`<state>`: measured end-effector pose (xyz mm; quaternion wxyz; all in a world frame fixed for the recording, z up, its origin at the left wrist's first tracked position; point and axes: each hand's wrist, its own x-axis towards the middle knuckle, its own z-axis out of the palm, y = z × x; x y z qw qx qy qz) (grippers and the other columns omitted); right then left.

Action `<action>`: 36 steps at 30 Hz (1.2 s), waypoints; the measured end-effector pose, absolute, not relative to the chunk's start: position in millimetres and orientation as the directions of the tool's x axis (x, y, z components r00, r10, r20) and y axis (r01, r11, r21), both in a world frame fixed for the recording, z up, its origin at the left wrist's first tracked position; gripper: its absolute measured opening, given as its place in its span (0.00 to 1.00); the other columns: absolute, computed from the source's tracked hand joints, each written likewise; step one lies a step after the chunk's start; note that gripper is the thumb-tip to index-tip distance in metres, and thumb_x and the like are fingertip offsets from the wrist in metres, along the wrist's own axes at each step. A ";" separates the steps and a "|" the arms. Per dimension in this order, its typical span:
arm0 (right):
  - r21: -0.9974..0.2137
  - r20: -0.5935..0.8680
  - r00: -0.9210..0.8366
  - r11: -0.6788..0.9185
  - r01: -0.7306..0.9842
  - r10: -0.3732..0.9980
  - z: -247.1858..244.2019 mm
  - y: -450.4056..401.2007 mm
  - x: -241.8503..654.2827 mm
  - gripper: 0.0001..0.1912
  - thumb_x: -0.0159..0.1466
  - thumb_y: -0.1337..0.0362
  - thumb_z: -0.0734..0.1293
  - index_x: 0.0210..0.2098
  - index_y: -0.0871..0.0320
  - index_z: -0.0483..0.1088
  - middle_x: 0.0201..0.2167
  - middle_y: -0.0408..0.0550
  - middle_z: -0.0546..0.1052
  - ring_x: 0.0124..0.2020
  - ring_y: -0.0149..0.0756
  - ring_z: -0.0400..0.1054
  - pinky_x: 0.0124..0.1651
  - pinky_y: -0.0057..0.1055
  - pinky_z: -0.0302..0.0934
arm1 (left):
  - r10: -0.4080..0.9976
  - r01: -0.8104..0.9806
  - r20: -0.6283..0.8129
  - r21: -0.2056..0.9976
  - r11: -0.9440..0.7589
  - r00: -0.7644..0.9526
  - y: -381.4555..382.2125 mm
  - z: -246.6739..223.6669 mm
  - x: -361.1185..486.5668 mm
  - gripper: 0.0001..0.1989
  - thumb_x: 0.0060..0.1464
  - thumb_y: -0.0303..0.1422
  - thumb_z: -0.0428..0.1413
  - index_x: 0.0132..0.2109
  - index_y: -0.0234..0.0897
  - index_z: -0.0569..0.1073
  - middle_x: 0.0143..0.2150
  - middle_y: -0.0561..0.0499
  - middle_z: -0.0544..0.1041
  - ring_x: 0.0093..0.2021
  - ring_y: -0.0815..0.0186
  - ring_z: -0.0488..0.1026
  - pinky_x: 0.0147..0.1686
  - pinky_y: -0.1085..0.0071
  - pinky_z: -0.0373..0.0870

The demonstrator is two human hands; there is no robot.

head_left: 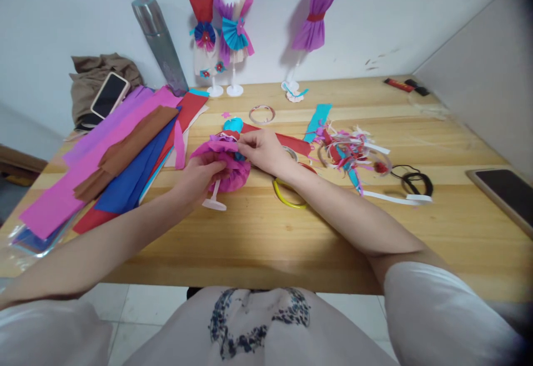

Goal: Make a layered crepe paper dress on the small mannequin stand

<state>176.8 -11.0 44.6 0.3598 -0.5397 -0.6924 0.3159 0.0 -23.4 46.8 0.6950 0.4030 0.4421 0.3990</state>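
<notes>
A small mannequin on a white stand (215,204) tilts over the table's middle, dressed in a ruffled magenta paper skirt (238,175) with a turquoise top part (233,125). My left hand (207,171) is closed on the left side of the skirt, thumb over the ruffles. At the skirt's upper right edge, my right hand (259,148) pinches with thumb and fingertips; what lies between them is too small to make out. A red paper strip (287,141) lies behind my right hand.
Coloured paper sheets (137,149) spread at the left, near a phone (110,95) and a flask (160,44). Dressed mannequins (235,21) stand along the wall. Paper scraps (350,152), a yellow ring (287,195), a black band (420,185) and another phone (506,194) lie rightward.
</notes>
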 end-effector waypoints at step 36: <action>-0.828 0.154 -0.143 0.207 0.521 0.978 41.3 -12.7 171.7 0.07 0.59 0.70 0.65 0.25 0.59 0.72 0.22 0.42 0.72 0.27 0.32 0.64 0.33 0.29 0.56 | 0.817 -0.139 -0.513 0.818 0.558 0.264 -17.5 67.1 5.9 0.08 0.45 0.18 0.53 0.29 0.32 0.75 0.23 0.50 0.76 0.23 0.68 0.73 0.25 0.74 0.72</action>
